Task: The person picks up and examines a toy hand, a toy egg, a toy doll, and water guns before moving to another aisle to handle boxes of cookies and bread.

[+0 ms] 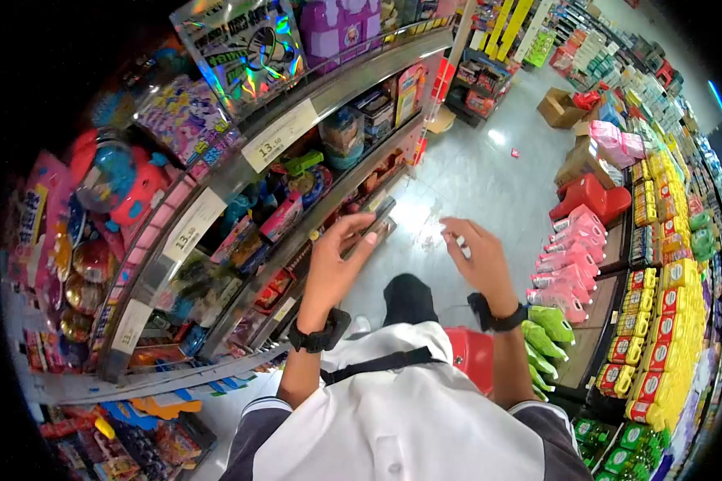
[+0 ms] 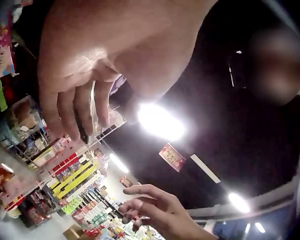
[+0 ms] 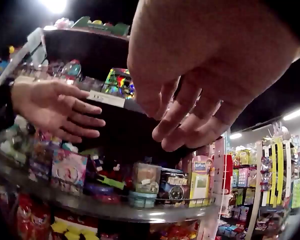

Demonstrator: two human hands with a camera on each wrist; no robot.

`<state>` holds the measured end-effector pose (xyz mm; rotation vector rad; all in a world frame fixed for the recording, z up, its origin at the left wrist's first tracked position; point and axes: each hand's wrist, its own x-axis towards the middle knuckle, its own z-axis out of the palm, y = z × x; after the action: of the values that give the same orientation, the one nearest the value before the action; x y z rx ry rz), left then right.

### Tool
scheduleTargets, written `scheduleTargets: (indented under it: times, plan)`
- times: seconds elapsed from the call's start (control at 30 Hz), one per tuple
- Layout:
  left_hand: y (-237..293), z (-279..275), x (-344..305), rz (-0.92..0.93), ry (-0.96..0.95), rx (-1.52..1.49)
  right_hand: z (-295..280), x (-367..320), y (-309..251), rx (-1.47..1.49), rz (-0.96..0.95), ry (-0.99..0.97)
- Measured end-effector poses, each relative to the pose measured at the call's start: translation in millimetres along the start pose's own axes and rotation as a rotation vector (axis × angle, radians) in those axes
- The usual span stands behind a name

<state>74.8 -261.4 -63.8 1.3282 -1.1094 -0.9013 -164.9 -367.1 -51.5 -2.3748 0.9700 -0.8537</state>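
My left hand (image 1: pixel 334 263) is raised in front of the toy shelf (image 1: pixel 359 180), its fingers spread and slightly bent. From the right wrist view, the palm of the left hand (image 3: pixel 52 111) shows nothing held in it. Over the aisle floor hovers my right hand (image 1: pixel 481 258), fingers loosely bent and apart from the left. A small white patch (image 1: pixel 461 243) shows among its fingers. Both wrists wear black bands. Behind the hands in the right wrist view stand a clear tub with a blue base (image 3: pixel 144 185) and a yellow-and-white boxed toy (image 3: pixel 201 180).
Price labels (image 1: pixel 279 135) line the shelf edge on the left, below a shiny holographic package (image 1: pixel 241 52). Along the right side stand pink pouches (image 1: pixel 565 260), green pouches (image 1: pixel 547 325) and yellow bottles (image 1: pixel 674 321). Cardboard boxes (image 1: pixel 560 108) and a red stool (image 1: pixel 590 198) sit farther up the aisle.
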Motion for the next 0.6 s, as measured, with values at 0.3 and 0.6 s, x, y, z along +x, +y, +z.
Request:
scheduleTargets:
  times: [0.3,0.6]
  plan:
    - [-30,8,68,-0.058,0.324,0.217,56,140,82,-0.011,-0.200,-0.154]
    - [-13,74,176,-0.125,0.426,0.394,36,243,160,0.169,-0.334,-0.269]
